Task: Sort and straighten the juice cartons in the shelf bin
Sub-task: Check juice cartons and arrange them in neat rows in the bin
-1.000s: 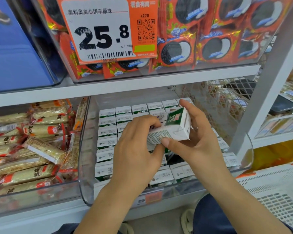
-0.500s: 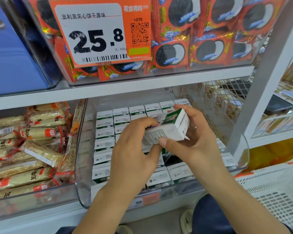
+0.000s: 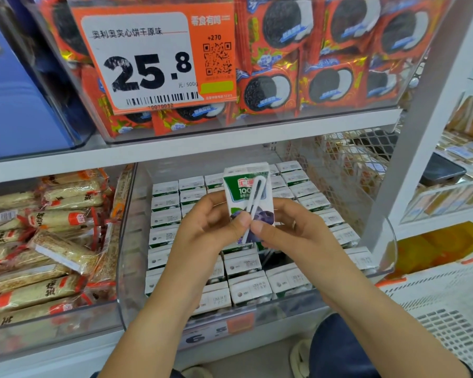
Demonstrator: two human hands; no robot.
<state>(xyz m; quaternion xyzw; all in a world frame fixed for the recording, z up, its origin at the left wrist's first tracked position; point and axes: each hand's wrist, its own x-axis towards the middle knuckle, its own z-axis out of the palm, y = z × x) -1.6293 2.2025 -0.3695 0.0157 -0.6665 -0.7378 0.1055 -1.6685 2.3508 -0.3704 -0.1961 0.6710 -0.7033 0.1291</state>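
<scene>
A small green and white juice carton (image 3: 247,197) with a straw on its face stands upright in the air above the clear shelf bin (image 3: 126,268). My left hand (image 3: 205,236) grips its lower left side and my right hand (image 3: 292,236) grips its lower right, both thumbs pressed on the front. Below, several rows of the same cartons (image 3: 165,219) stand packed in the bin with their white tops up. A dark gap (image 3: 276,259) shows among them under my right hand.
A clear bin of wrapped snack bars (image 3: 47,241) sits to the left. Above hangs a shelf of cookie packs (image 3: 333,66) with an orange price tag (image 3: 148,61). A white shelf post (image 3: 418,132) rises at the right, with a white plastic basket (image 3: 445,309) below it.
The carton has turned from lying sideways to standing upright with its front and straw facing me. Both hands have shifted to its lower part.
</scene>
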